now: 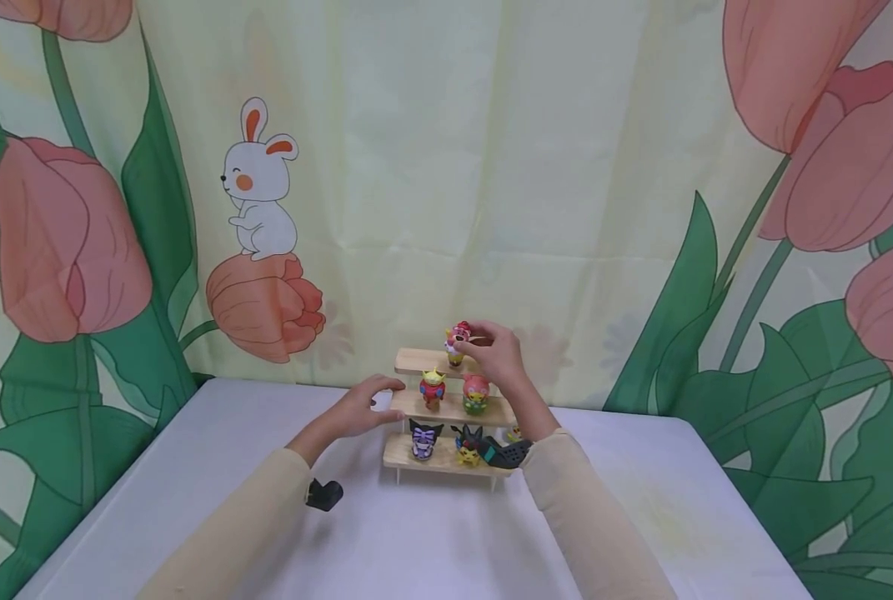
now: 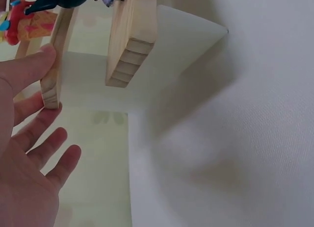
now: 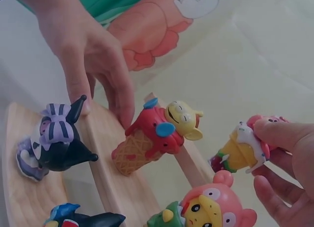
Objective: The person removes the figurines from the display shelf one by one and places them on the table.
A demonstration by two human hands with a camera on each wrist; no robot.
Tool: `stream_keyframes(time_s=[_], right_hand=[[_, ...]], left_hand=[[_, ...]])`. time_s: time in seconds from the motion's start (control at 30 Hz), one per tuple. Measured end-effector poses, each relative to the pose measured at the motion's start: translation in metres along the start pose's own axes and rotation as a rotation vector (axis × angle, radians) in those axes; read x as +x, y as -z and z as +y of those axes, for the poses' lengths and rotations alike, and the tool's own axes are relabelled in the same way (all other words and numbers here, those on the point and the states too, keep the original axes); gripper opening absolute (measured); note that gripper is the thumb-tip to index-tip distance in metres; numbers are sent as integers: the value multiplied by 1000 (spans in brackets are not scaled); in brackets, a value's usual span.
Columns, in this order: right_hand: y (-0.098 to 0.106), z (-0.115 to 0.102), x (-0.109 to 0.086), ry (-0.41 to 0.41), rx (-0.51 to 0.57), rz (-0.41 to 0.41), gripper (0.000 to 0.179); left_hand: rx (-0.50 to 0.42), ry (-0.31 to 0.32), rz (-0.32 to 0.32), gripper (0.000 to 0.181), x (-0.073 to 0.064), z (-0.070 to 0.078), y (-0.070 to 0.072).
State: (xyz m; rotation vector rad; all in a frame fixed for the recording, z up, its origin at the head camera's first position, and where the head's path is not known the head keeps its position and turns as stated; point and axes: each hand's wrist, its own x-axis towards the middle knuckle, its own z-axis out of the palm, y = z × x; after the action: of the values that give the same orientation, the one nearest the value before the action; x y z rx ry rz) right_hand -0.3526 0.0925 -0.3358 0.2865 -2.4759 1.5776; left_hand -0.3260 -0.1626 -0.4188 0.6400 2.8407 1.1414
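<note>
A three-tier wooden display shelf holds several small toy figurines. At the top tier my right hand pinches a pink-headed figurine with a yellow cone body and white drips, upright at the board. My left hand grips the left end of the middle tier, thumb on one face and fingers on the other. On that tier stand a yellow-headed figurine in a red-dripped cone and a pink-hooded figurine. On the bottom tier is a black-and-purple figurine with a bow.
A black-eared yellow figurine is on the bottom tier, partly behind the black right wrist camera. Another small figurine shows behind that camera. The white table meets a printed curtain behind the shelf.
</note>
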Motion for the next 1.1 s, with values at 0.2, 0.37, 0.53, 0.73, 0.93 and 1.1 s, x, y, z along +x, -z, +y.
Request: stream_keyframes(time_s=[0.2, 0.37, 0.53, 0.73, 0.93, 1.1], right_hand=[[6, 2, 0, -9, -4, -6, 45], [14, 0, -2, -9, -28, 12, 44], [18, 0, -5, 6, -43, 13, 42], [20, 5, -9, -7, -61, 17, 44], [24, 8, -12, -11, -63, 31, 45], [27, 10, -13, -28, -57, 30, 47]], left_hand=[[6, -5, 2, 55, 2, 0, 2], [-3, 3, 4, 56, 3, 1, 5], [-8, -1, 10, 55, 3, -1, 3], [-8, -15, 12, 52, 1, -3, 0], [-7, -13, 15, 52, 1, -1, -1], [2, -20, 20, 53, 0, -1, -1]])
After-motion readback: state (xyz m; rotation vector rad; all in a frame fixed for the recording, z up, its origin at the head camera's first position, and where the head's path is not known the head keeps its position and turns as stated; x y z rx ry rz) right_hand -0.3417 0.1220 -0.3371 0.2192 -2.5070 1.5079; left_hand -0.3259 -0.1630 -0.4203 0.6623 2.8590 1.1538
